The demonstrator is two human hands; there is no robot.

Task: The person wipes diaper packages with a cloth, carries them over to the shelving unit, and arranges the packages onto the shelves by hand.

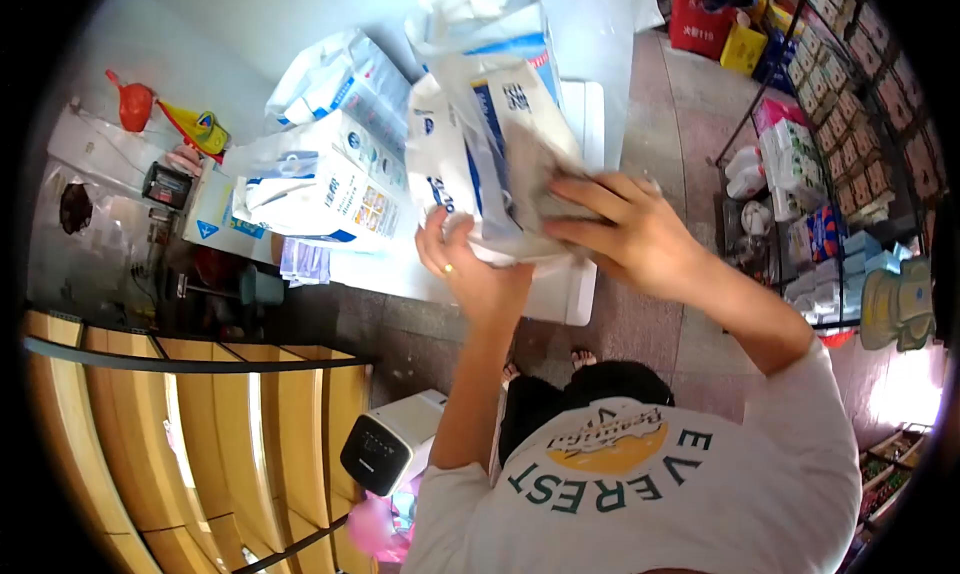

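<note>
A white and blue plastic package (pixel 440 149) stands at the front of a white table, in a clear bag with its top open. My left hand (pixel 465 264), a ring on one finger, has its fingers closed on the lower front edge of this package. My right hand (pixel 625 224) grips a greyish-brown item (pixel 540 179) at the package's right side; motion blurs this item, and I cannot make out what it is. Another white package (pixel 345 179) with blue print stands just to the left, and a further bagged one (pixel 485 19) stands behind.
The white table (pixel 575 289) ends just in front of my hands. Wooden shelves (pixel 200 424) fill the lower left, beside a white box-shaped device (pixel 395 439). A black wire rack (pixel 765 224) with packed goods stands at the right. A red box (pixel 698 22) sits at the back.
</note>
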